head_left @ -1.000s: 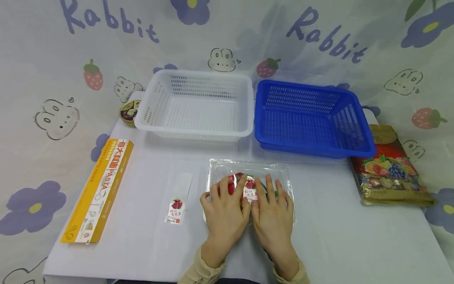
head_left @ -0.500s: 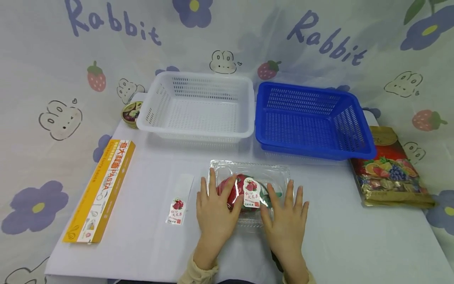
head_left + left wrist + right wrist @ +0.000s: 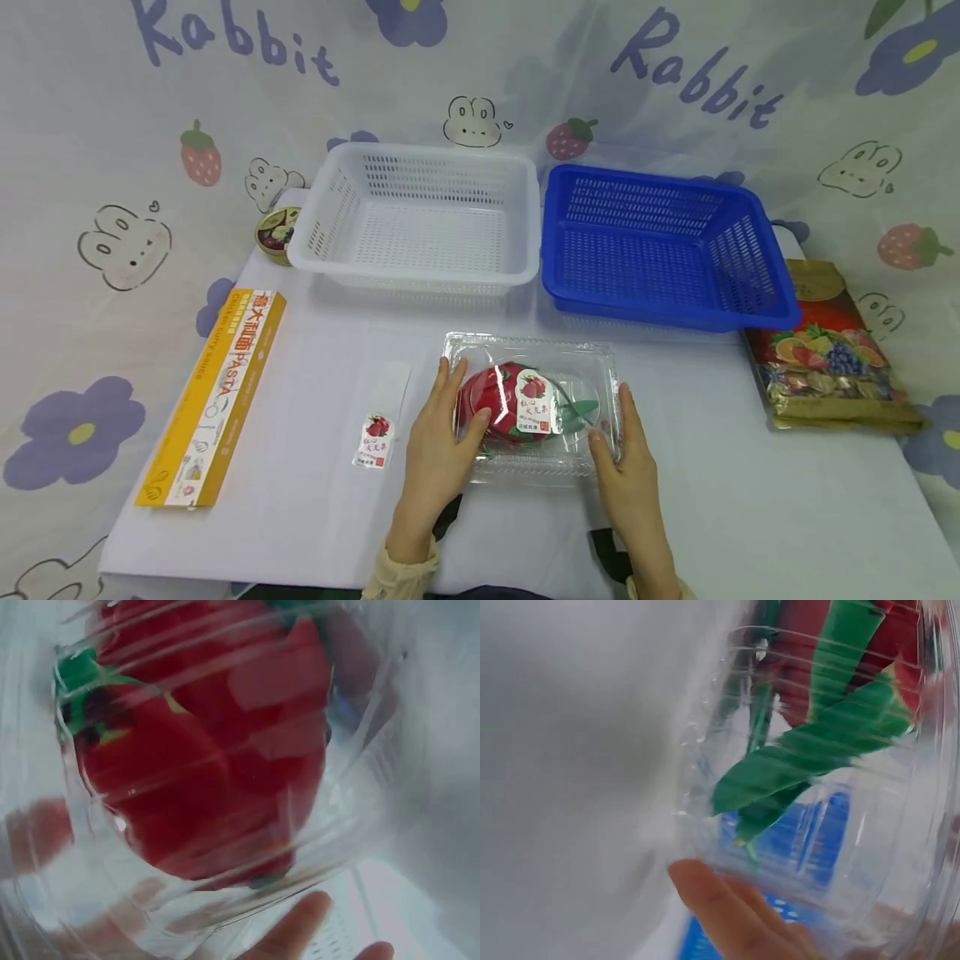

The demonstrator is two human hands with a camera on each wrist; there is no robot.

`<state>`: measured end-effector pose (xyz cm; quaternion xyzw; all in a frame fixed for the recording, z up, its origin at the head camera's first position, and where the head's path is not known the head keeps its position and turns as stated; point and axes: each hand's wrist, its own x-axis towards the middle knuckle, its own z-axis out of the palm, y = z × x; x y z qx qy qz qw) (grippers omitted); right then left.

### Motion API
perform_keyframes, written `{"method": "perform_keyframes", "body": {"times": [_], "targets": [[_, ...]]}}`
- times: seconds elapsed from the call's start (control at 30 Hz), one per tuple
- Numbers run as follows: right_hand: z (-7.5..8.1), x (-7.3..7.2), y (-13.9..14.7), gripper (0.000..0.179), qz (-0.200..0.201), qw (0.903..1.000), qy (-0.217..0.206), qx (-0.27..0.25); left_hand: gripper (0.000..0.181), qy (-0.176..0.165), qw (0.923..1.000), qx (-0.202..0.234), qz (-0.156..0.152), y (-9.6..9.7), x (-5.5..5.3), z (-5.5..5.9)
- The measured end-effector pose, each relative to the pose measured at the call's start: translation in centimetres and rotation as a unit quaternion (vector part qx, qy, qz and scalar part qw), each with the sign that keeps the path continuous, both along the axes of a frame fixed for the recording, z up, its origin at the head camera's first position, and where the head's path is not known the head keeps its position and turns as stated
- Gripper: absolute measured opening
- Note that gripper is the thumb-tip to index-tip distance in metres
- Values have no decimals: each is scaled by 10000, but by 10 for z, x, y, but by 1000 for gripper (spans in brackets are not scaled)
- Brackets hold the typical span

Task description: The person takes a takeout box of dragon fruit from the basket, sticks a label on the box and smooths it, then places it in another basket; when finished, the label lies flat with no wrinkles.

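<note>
A clear plastic clamshell box [image 3: 573, 354] lies in front of the person on the white table. Inside it are red dragon fruit [image 3: 210, 765] with green leaves [image 3: 825, 742], and a white fruit label [image 3: 534, 402] is stuck on the lid. The left hand [image 3: 438, 442] grips the box's left side, thumb over the lid and fingers along the edge. At the right end, the right hand [image 3: 628, 467] holds the front corner between thumb and fingers. To the left lies a strip of backing paper with a similar sticker [image 3: 373, 440].
A white basket [image 3: 416, 275] and a blue basket [image 3: 667, 312] stand behind the box. A yellow pasta box [image 3: 213, 400] lies at left, with a round tin [image 3: 276, 233] beyond it. A gold and red candy bag [image 3: 832, 358] lies at right, partly behind the blue basket.
Both hands have moved from the top of the lid, where they pressed over the label, out to the box's left and right sides, and now hold it there.
</note>
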<state>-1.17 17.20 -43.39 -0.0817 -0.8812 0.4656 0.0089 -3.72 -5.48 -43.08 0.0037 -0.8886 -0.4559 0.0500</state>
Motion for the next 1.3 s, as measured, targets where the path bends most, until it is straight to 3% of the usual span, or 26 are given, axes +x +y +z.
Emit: {"method": "perform_keyframes", "body": {"times": [0.23, 0.47, 0.63, 0.93, 1.17, 1.3], "targets": [[-4, 3, 6, 61, 105, 9986, -467, -215, 79, -463, 9958, 769, -201, -8, 4, -2], [-7, 5, 7, 59, 124, 9974, -517, -477, 79, -568, 9865, 1464, -458, -14, 8, -10], [-9, 4, 10, 60, 243, 9966, -463, -633, 75, -741, 9823, 1690, -327, -13, 9, -8], [-3, 4, 11, 63, 349, 9888, -363, -1405, 72, -978, 9764, 1919, -134, -8, 4, 0], [4, -1, 4, 64, 372, 9846, 52, -1705, 73, -665, 9723, 2241, -80, -14, 2, 10], [9, -2, -1, 65, 383, 9811, 173, -1890, 72, -491, 9640, 2612, -91, -20, 0, 16]]}}
